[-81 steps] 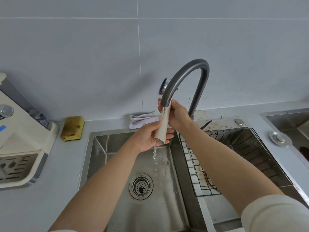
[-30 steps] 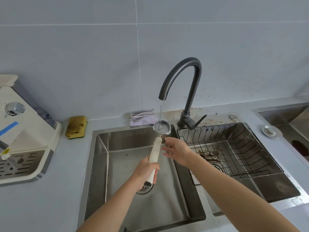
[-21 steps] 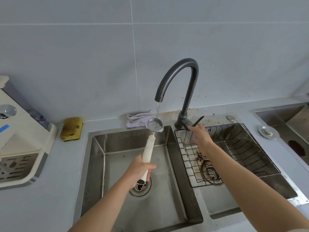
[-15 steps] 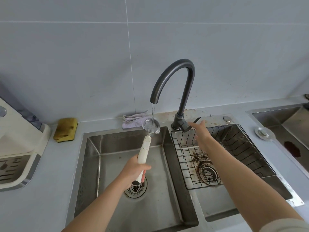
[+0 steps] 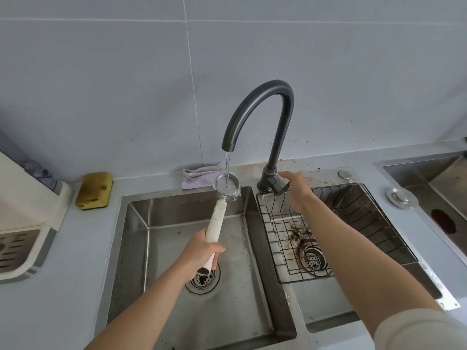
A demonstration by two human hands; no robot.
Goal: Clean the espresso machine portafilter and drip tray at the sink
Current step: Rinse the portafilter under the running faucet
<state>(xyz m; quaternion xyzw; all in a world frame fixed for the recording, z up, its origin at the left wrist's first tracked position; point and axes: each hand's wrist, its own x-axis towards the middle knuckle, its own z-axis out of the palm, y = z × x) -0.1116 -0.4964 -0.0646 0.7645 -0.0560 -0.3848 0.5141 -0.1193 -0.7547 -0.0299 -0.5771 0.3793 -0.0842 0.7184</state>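
Right now your left hand (image 5: 202,253) is wrapped around the lower end of the cream handle (image 5: 214,227) of the portafilter (image 5: 219,215). It holds the portafilter tilted up over the left basin of the sink (image 5: 118,236), with the metal basket (image 5: 226,185) directly under the faucet (image 5: 262,102) and the stream falling into it. Expect it to feel stiff and top-heavy: the weight most likely sits in that metal head, far from your grip, and the water pooling in it adds more. The handle looks smooth and is probably wet, so it may twist or slide. A hold higher up, nearer the neck, would probably give you better control when you tip it out. It is unlikely to break, but a drop would knock hard against the steel basin. Your right hand (image 5: 295,190) grasps nothing; its fingers are stretched out loosely at the faucet lever (image 5: 279,186), and you cannot tell from here whether they press it. The drip tray (image 5: 17,248) sits in the base of the espresso machine (image 5: 22,198) at the left edge of the counter, well apart from the sink. Judge it light, shallow and possibly holding liquid, so take it by both sides and carry it level.
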